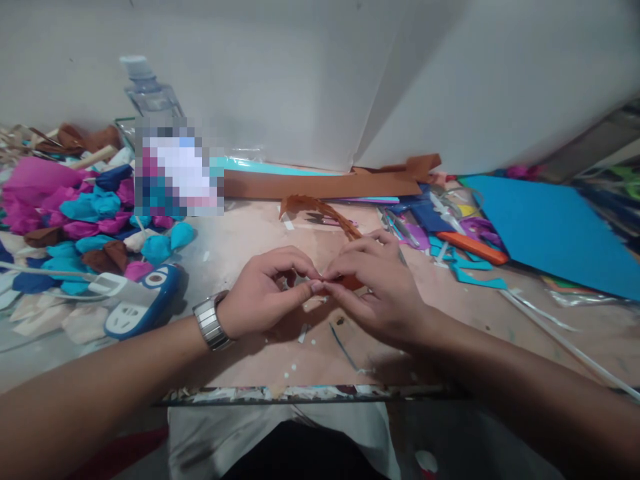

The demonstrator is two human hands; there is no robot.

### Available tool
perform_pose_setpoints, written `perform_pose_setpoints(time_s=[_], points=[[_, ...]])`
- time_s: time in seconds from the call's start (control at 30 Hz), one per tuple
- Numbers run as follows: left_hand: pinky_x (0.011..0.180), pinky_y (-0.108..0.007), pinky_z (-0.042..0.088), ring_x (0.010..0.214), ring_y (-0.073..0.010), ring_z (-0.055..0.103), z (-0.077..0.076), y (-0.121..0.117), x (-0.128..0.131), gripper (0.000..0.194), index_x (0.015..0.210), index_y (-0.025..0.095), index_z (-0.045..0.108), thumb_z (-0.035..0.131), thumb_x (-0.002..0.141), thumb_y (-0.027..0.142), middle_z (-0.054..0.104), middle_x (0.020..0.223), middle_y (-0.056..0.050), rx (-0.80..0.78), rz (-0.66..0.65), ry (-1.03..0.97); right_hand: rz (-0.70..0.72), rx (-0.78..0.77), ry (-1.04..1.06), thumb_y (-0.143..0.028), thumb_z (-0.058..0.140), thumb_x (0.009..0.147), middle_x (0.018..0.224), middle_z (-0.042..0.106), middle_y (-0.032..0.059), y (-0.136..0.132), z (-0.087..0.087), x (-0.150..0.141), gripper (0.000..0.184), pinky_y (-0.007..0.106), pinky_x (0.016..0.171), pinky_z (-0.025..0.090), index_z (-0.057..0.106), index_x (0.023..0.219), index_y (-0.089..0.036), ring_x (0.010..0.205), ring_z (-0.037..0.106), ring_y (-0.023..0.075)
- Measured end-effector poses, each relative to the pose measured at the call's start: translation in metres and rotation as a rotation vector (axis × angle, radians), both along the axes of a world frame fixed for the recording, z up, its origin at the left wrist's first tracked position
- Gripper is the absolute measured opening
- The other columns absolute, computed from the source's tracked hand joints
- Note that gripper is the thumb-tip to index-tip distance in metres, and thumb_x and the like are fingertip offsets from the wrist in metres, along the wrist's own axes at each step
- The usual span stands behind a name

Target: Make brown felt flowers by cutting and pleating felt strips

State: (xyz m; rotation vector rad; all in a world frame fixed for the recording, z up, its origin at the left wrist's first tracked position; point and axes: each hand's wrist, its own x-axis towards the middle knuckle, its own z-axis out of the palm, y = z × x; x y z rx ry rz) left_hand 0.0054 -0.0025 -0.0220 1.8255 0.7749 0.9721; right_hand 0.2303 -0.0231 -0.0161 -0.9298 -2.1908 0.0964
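Above the middle of the table, my left hand (273, 287), with a metal-banded watch (213, 323) on its wrist, meets my right hand (383, 290) fingertip to fingertip. Both thumbs and forefingers pinch closed at one small spot. A brown fringed paper strip (317, 202) runs through my right hand; its jagged, curling length arches out behind the knuckles toward the left. Some of its brown shows under the right palm. The end between the fingertips is mostly hidden. Just beyond the strip lie small scissors (327, 220) with dark blades.
Colourful crumpled paper bundles (95, 203) and a blue-white power strip (145, 300) fill the left. Behind are a bottle (150, 90) and a long brown sheet (320, 185). An orange cutter (473, 247), blue scraps and a blue sheet (555, 230) lie right. Paper bits edge the table's front.
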Motion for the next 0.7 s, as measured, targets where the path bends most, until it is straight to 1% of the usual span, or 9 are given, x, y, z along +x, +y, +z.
perform_pose_setpoints(time_s=[0.13,0.3,0.4,0.53,0.7], points=[[0.080,-0.031,0.054,0.086,-0.0173,0.068,0.0006,-0.0006,-0.0002,0.011,0.091,0.017,0.076,0.074,0.094,0.028,0.074,0.094,-0.007,-0.010,-0.006,-0.010,-0.012,0.004,0.014,-0.023,0.073,0.097,0.090,0.078,-0.0017,0.0000,0.0004,-0.0004,0.007,0.047,0.101,0.034,0.069,0.102,-0.026,0.092,0.067,0.0216],[0.081,-0.031,0.054,0.086,-0.0169,0.068,0.0001,-0.0001,-0.0010,0.013,0.092,0.017,0.075,0.074,0.096,0.030,0.074,0.095,-0.007,-0.022,-0.035,-0.028,0.010,0.018,0.030,-0.022,0.071,0.097,0.088,0.079,-0.0029,0.0003,0.0006,-0.0008,0.003,0.047,0.100,0.034,0.069,0.097,-0.025,0.093,0.067,0.0221],[0.082,-0.031,0.054,0.087,-0.0168,0.068,-0.0002,-0.0005,-0.0010,0.015,0.093,0.017,0.074,0.073,0.097,0.031,0.073,0.096,-0.007,-0.041,-0.056,-0.044,0.016,0.027,0.037,-0.024,0.072,0.097,0.088,0.080,-0.0029,0.0001,0.0006,-0.0006,0.003,0.048,0.100,0.035,0.069,0.098,-0.026,0.094,0.067,0.0226],[0.082,-0.031,0.054,0.088,-0.0172,0.068,-0.0004,-0.0014,-0.0008,0.016,0.094,0.017,0.073,0.072,0.097,0.033,0.073,0.096,-0.007,-0.085,-0.083,-0.060,0.021,-0.005,0.050,-0.026,0.072,0.096,0.088,0.080,-0.0020,-0.0003,0.0008,-0.0007,0.002,0.048,0.101,0.036,0.070,0.097,-0.026,0.092,0.067,0.0223],[0.082,-0.030,0.054,0.087,-0.0171,0.068,-0.0006,-0.0001,-0.0016,0.019,0.095,0.017,0.075,0.070,0.098,0.035,0.075,0.096,-0.007,-0.090,-0.061,-0.012,0.011,-0.010,0.057,-0.025,0.073,0.096,0.087,0.079,-0.0022,0.0001,-0.0002,-0.0012,0.003,0.048,0.101,0.035,0.071,0.094,-0.026,0.093,0.067,0.0221]])
